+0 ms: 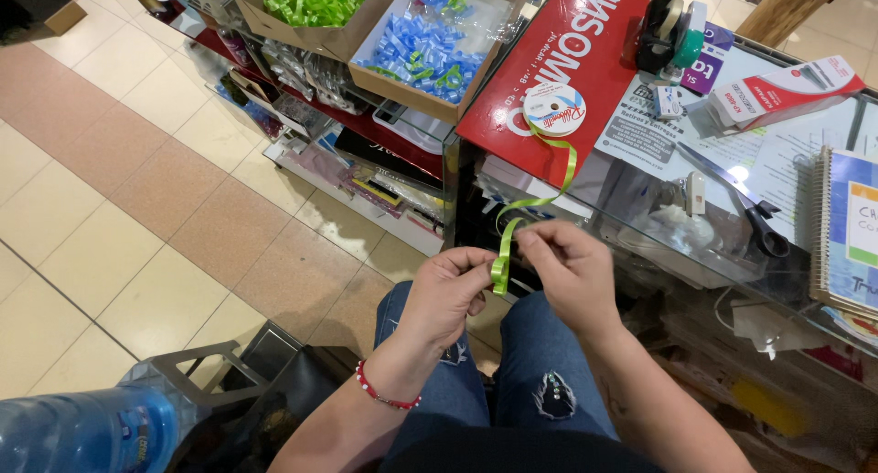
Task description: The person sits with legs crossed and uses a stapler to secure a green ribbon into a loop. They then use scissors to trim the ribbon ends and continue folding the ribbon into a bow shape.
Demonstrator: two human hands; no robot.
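A loop of lime-green ribbon is pinched between the left hand and the right hand, fingers of both closed on it, near the lap. The narrow, glossy strip is run upward and far-right, curling, to a white spool laid flat on a red board. Black scissors are seen to the right on the glass counter.

The ribbon end is buried between the fingers of the left hand and right hand, so can't see it. Bottle and notebook get chopped by the frame edges.
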